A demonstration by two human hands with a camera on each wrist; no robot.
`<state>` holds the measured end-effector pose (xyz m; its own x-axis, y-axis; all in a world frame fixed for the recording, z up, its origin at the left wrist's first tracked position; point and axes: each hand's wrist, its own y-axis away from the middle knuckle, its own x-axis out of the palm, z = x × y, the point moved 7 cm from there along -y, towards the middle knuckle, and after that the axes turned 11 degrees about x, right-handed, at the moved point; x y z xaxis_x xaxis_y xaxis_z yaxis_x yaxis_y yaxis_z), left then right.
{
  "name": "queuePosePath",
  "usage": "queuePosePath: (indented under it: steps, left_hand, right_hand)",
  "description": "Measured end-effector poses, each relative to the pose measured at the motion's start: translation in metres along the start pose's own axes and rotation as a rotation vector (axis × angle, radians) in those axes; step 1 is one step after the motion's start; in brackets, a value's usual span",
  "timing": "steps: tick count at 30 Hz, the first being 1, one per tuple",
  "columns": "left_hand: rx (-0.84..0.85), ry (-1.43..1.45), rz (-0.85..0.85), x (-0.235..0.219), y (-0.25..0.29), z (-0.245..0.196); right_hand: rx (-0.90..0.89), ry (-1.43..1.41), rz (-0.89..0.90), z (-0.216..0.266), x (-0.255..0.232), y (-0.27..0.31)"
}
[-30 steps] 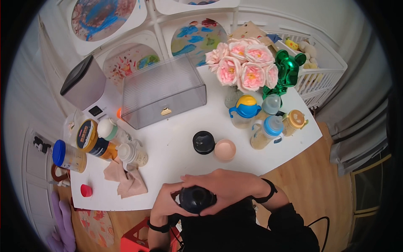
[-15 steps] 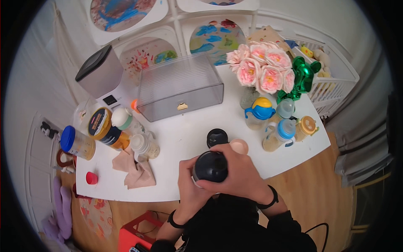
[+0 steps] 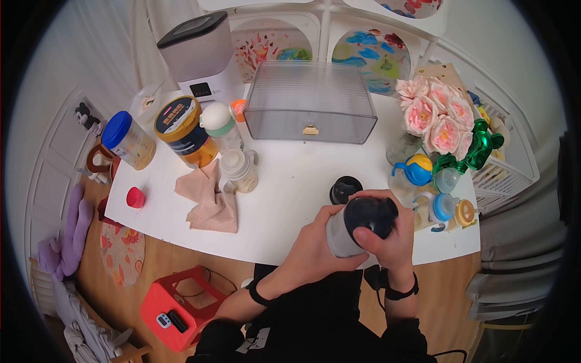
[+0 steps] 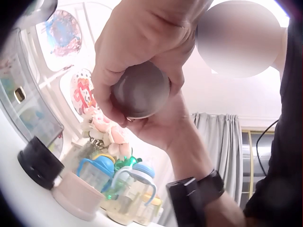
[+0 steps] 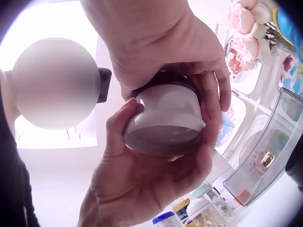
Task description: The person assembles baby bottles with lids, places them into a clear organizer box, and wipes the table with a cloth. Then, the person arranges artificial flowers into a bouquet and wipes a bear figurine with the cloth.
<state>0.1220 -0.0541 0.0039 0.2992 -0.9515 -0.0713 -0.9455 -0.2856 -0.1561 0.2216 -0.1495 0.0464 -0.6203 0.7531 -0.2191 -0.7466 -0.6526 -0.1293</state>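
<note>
Both hands hold a small bottle with a black domed lid [image 3: 376, 216] and a smooth pale grey body [image 3: 340, 235], tilted close over the table's front edge. My left hand [image 3: 315, 248] wraps the grey body from the left. The right hand [image 3: 396, 242] grips the black lid, thumb lying across its side. The bottle's round base [image 4: 141, 90] shows in the left wrist view. Just beyond the hands stands a black round container [image 3: 347, 189]. Beside it is a pale pink cup [image 4: 78, 196], hidden behind the hands in the head view.
Lidded baby bottles [image 3: 442, 209] and a vase of pink roses [image 3: 445, 115] stand at the right. A clear grey box [image 3: 311, 112] sits at the back. On the left are jars, bottles, a beige cloth [image 3: 212, 202] and a small red cup [image 3: 135, 197].
Both hands have moved forward with the bottle, nearer the black container. The bottle has tilted so its grey side shows in the head view. The head view has turned left.
</note>
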Motion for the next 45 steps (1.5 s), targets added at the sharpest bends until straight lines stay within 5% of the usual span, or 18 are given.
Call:
queuePosePath:
  steps: [3,5,7,10,13,20,45]
  left_hand:
    - [0.107,-0.137,-0.103,0.003,-0.002,0.003]
    - [0.501,-0.737,-0.367,0.001,0.003,-0.016]
    - [0.469,-0.684,-0.377,0.005,-0.004,0.005]
    - [0.388,-0.444,-0.371,0.0,-0.009,0.017]
    - [0.277,-0.159,-0.358,-0.004,-0.014,0.027]
    - [0.272,0.247,-0.316,-0.009,-0.03,0.037]
    - [0.079,-0.294,-0.265,-0.06,-0.013,0.036]
  right_hand:
    - [0.064,0.031,-0.091,0.002,0.0,0.002]
    - [0.095,0.077,-0.163,0.004,0.009,0.003]
    - [-0.034,0.675,-0.482,0.02,0.017,0.012]
    - [0.169,0.364,-0.281,0.01,0.009,-0.001]
    - [0.03,0.371,-0.287,0.018,0.014,-0.004]
    - [0.104,0.214,-0.145,0.026,0.001,-0.024]
    - [0.192,0.022,0.023,-0.024,-0.006,-0.044]
